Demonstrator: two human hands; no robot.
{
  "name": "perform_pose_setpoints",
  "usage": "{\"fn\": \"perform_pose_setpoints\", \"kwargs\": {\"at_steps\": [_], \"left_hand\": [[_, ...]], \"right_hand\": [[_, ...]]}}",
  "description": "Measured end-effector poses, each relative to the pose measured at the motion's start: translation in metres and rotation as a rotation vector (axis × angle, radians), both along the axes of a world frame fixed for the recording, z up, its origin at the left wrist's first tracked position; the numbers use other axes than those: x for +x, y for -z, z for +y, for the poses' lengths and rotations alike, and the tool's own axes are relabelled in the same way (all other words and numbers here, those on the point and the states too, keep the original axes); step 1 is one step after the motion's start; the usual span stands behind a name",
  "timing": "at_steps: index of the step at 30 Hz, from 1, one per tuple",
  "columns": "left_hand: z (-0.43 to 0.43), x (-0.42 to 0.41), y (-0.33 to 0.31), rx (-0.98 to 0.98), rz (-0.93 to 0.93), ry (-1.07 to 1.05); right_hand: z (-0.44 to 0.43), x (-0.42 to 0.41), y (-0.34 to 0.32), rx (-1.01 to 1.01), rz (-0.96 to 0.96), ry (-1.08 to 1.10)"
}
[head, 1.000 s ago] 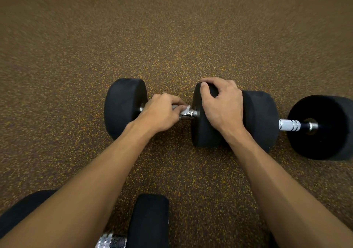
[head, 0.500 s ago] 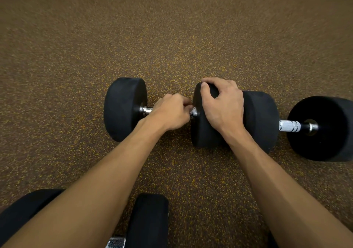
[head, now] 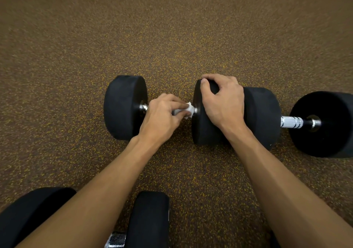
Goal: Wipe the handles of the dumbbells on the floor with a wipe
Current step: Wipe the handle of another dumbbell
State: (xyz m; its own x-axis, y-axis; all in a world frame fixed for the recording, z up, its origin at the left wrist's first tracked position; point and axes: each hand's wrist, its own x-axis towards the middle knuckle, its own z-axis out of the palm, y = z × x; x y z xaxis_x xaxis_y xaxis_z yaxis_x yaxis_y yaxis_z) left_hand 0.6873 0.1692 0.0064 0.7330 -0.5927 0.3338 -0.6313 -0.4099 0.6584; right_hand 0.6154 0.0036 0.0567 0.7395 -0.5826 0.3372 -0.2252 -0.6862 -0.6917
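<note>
A black dumbbell (head: 125, 107) with a chrome handle lies across the speckled floor in the middle. My left hand (head: 162, 116) is curled round that handle and holds a small white wipe (head: 188, 110) against it, near the right-hand weight. My right hand (head: 222, 102) grips the top edge of that right weight (head: 202, 131). Most of the handle is hidden under my left hand. A second black dumbbell (head: 322, 123) lies just to the right, its knurled silver handle (head: 291, 122) bare.
A third black dumbbell (head: 148, 219) lies at the bottom edge, partly under my left forearm, with a bit of its chrome handle (head: 115, 240) showing. Brown rubber floor (head: 172, 37) with yellow flecks stretches away behind the dumbbells.
My left hand slid right along the handle to the weight, then drew back a little, so the white wipe shows again at its fingertips. My right hand stayed on the weight.
</note>
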Motion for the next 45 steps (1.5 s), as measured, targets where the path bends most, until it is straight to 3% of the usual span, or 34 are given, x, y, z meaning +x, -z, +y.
{"fn": "perform_pose_setpoints", "kwargs": {"at_steps": [14, 20, 30, 39, 45], "left_hand": [[-0.010, -0.012, 0.010, -0.047, -0.069, 0.062], [0.001, -0.009, 0.022, -0.047, -0.250, 0.151], [0.001, 0.008, 0.010, -0.031, -0.063, 0.132], [-0.002, 0.000, 0.017, -0.044, -0.254, 0.189], [0.009, -0.001, 0.028, -0.076, -0.285, 0.107]], "right_hand": [[-0.001, 0.001, 0.002, 0.012, -0.005, 0.000], [-0.002, 0.001, 0.003, -0.002, -0.019, -0.001], [-0.003, 0.003, 0.003, 0.006, -0.014, -0.004], [-0.002, 0.002, 0.002, 0.017, -0.023, 0.002], [-0.003, 0.003, 0.002, 0.019, -0.025, 0.002]]}}
